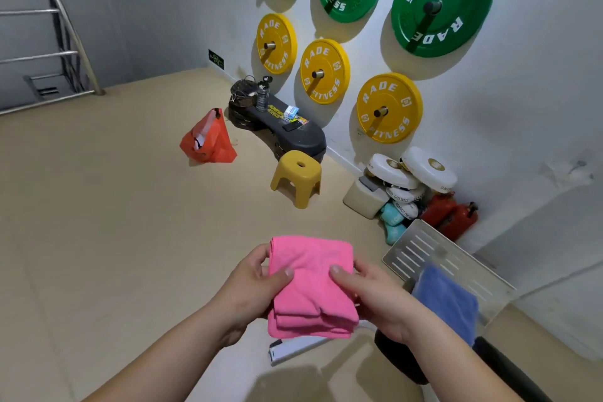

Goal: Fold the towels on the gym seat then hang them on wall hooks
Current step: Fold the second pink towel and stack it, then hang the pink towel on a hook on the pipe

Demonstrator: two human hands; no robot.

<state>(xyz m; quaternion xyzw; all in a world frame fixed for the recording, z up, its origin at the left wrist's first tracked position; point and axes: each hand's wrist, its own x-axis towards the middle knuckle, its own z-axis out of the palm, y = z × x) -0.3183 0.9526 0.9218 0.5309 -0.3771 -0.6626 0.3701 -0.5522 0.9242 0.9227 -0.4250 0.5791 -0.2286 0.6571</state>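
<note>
A folded pink towel is held up in front of me, several layers thick, above the floor. My left hand grips its left edge with the thumb on top. My right hand grips its right edge the same way. A blue towel lies draped to the right, just behind my right wrist, over what looks like the black gym seat, which is mostly hidden by my forearm. No wall hooks for towels can be made out.
Green and yellow weight plates hang on pegs on the white wall. A yellow stool, an orange bag, a black bench with a bottle, white pads, red cans and a slotted metal panel stand along the wall. A metal ladder is far left.
</note>
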